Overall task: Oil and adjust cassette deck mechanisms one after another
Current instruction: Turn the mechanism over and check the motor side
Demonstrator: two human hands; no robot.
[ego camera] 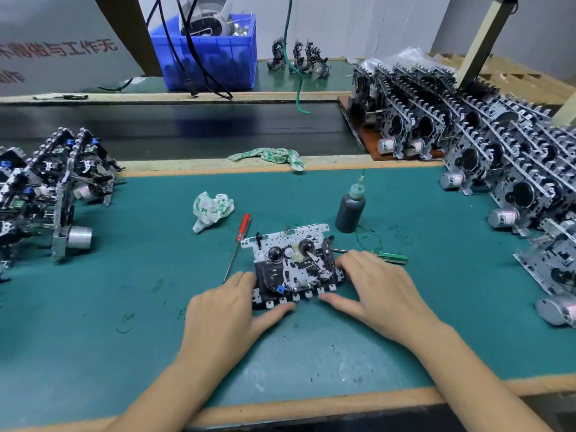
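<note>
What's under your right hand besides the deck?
The right hand covers the mechanism's right edge and the middle of a green-handled screwdriver; only its tip and handle show.

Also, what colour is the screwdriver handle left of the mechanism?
Red handle, clearest in the head view.
</note>
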